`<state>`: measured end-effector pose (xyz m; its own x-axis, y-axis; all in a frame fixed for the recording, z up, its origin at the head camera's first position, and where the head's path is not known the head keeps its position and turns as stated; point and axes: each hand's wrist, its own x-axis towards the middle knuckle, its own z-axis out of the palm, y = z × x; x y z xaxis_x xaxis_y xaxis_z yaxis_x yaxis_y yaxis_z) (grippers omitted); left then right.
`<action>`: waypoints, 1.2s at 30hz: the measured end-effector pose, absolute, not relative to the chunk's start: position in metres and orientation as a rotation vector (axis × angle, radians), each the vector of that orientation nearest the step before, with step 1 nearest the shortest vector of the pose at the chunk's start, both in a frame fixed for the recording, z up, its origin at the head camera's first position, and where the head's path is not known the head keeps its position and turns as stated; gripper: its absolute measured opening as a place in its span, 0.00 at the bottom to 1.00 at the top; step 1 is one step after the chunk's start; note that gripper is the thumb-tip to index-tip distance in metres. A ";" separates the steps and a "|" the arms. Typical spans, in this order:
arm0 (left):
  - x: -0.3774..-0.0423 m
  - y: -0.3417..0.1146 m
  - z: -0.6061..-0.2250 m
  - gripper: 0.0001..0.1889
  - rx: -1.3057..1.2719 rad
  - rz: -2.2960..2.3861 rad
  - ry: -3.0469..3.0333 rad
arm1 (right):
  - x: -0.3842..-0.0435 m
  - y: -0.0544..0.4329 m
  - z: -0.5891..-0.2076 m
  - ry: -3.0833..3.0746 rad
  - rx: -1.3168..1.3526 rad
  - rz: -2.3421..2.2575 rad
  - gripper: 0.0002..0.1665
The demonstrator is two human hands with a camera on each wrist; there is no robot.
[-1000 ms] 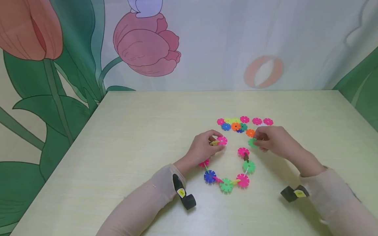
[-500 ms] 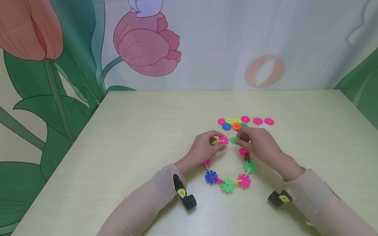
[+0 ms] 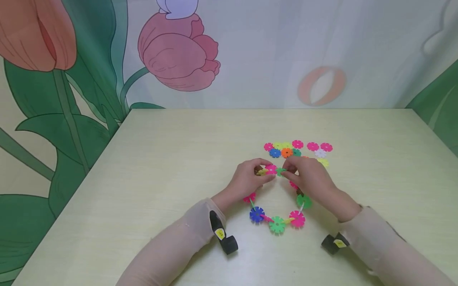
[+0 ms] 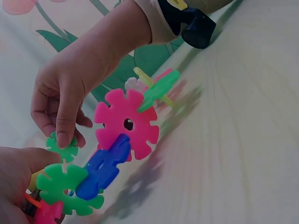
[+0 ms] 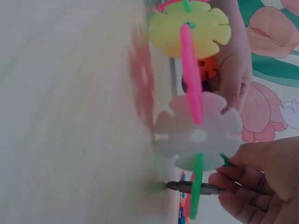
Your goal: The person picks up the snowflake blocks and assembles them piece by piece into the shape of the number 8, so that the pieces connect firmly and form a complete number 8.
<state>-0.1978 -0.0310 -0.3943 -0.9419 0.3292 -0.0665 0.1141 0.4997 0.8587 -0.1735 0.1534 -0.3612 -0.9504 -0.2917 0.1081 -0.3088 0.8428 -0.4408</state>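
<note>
My left hand [image 3: 247, 178] grips one end of a chain of slotted plastic flower discs, with a pink disc [image 3: 270, 169] showing at the fingertips. Facing it, my right hand [image 3: 312, 176] pinches a single green disc [image 3: 280, 172] between thumb and fingers, its edge right at the pink one. The chain curves towards me through a blue disc [image 3: 257, 215], a green one and a pink one [image 3: 297, 219]. Its other end passes under my right hand, partly hidden. In the left wrist view, the pinched green disc [image 4: 64, 148] hangs from the right fingertips.
Behind the hands lie several loose discs, among them an orange disc [image 3: 287, 153], a white one [image 3: 320, 153] and a yellow one [image 3: 323, 162]. All rest on a pale wooden table [image 3: 179, 159]. A curtain [image 3: 257, 55] printed with flowers hangs at its far edge.
My right hand has moved left with the green disc, bringing it up against the pink disc. My left hand has stayed almost in place.
</note>
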 end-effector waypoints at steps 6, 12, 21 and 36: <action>-0.197 -0.030 -0.393 0.18 0.353 1.477 2.482 | -0.175 0.153 -0.365 -2.907 0.505 0.724 0.07; -0.197 -0.030 -0.393 0.18 0.358 1.452 2.523 | -0.180 0.151 -0.368 -2.882 0.527 0.788 0.07; -0.198 -0.031 -0.392 0.19 0.380 1.345 2.599 | -0.183 0.150 -0.369 -2.892 0.547 0.831 0.07; -0.201 -0.037 -0.393 0.17 0.415 1.378 2.649 | -0.186 0.157 -0.355 -3.100 0.402 0.704 0.18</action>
<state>-0.2007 -0.0374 -0.3929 -0.9541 0.2990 0.0141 0.1832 0.5460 0.8175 -0.1857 0.1569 -0.3549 -0.9666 -0.2561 -0.0051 -0.2288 0.8721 -0.4325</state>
